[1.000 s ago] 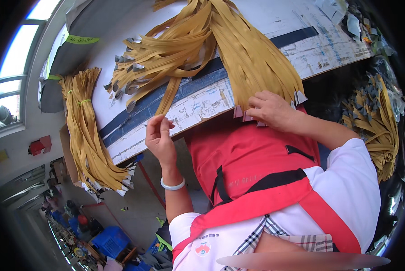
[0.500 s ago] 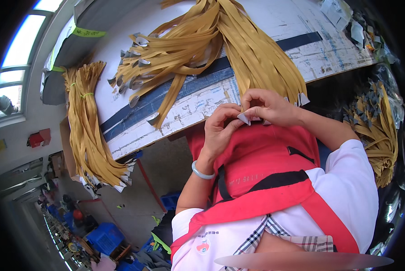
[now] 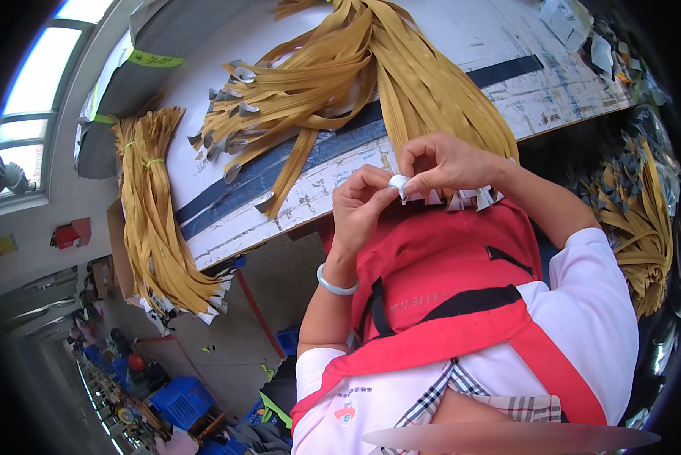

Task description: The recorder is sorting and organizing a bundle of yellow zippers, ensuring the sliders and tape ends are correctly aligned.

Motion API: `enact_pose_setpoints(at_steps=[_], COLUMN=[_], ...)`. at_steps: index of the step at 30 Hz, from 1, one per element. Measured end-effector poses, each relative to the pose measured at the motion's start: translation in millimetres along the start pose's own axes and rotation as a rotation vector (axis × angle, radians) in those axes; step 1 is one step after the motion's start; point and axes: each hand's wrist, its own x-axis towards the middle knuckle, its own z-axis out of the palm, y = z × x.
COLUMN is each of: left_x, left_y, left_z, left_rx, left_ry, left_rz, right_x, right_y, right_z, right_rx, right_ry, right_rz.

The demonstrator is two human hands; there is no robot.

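My left hand (image 3: 358,208) pinches a small white tab (image 3: 399,182) between thumb and fingertips. My right hand (image 3: 450,168) meets it there, thumb and forefinger also closed on the tab, which looks curled. That tab sits at the near end of a bundle of mustard-yellow zipper tapes (image 3: 439,91) draped over the table edge. More white tabbed ends (image 3: 473,200) hang below my right hand, against the red apron. To the left, a second part of the bundle (image 3: 302,87) fans out, its ends carrying curled grey-white tabs.
A white, worn table (image 3: 238,241) bears dark blue strips (image 3: 279,159). A tied zipper bundle (image 3: 154,205) hangs over its left end, beside a grey box (image 3: 128,83). At right hangs another zipper bundle (image 3: 636,235) among plastic bags. A blue crate (image 3: 181,400) stands on the floor.
Both hands have shifted slightly up and left. The white tab between them has turned and now looks rounder and curled, and more white ends show below my right hand.
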Motion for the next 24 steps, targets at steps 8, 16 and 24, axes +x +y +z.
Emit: enact_pose_setpoints(at_steps=[8, 16, 24], left_x=[-15.1, -1.3, -3.1], left_y=[-17.8, 15.2, 17.0], left_z=[24.6, 9.7, 10.9], left_rx=[0.569, 0.235, 0.189], left_ry=[0.31, 0.183, 0.121], left_rz=[0.313, 0.052, 0.118], right_x=[12.6, 8.2, 8.4], right_y=[13.1, 33.7, 44.5], right_z=[21.5, 10.7, 16.5], right_rx=[-0.747, -0.407, 0.012], right_ry=[0.43, 0.436, 0.312], right_rz=[-0.461, -0.568, -0.469])
